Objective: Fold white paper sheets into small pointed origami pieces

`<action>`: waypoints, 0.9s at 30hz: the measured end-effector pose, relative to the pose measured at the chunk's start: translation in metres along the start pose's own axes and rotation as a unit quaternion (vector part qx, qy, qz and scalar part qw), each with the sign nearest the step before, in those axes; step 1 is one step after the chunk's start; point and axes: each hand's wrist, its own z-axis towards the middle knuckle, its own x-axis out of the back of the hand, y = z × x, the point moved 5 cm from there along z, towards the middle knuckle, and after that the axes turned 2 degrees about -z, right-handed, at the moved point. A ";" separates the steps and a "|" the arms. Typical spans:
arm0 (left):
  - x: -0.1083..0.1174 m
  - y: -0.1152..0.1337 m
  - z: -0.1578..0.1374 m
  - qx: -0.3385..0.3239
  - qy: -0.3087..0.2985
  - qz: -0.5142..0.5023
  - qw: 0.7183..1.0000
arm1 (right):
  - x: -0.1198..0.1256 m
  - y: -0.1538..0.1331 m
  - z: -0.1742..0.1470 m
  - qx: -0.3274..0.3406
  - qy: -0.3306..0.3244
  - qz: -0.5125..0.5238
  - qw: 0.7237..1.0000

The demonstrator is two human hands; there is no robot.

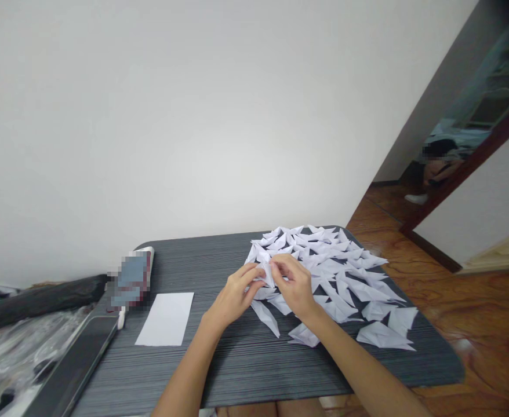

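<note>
Both my hands are raised over the dark table, close together at the near-left side of a spread of white folded-paper shapes [333, 269] that look like paper cranes. Between my fingertips is a small piece of folded white paper [268, 277]. My left hand [238, 289] pinches its left side with thumb and fingers. Opposite it, my right hand [295, 282] pinches the right side. My fingers hide part of the paper, and its folds blend into the white shapes behind. A flat white paper sheet [166, 318] lies to the left of my left arm.
The dark wood-grain table [220, 255] stands against a white wall. Along its left edge are a blurred-out pack [131, 281], a small white object [121, 318] and a flat dark-screened device [74, 368]. Clear plastic [2, 359] lies beyond. A person [441, 165] crouches in the doorway.
</note>
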 end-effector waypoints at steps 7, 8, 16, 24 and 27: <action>0.005 0.000 0.000 0.008 0.006 -0.020 1.000 | 0.002 -0.006 0.006 0.056 -0.085 0.007 0.995; 0.007 -0.001 -0.001 0.009 0.002 -0.021 1.000 | 0.002 -0.007 0.007 0.072 -0.117 0.007 0.990; 0.012 -0.006 -0.002 0.034 -0.022 -0.048 0.998 | 0.009 -0.004 0.011 0.052 -0.340 0.011 0.939; 0.010 -0.009 -0.003 0.047 -0.051 -0.028 0.997 | 0.008 0.004 0.006 0.071 -0.377 -0.087 0.919; 0.012 -0.008 -0.002 0.022 -0.045 -0.019 0.999 | 0.008 0.007 0.006 0.087 -0.359 -0.083 0.925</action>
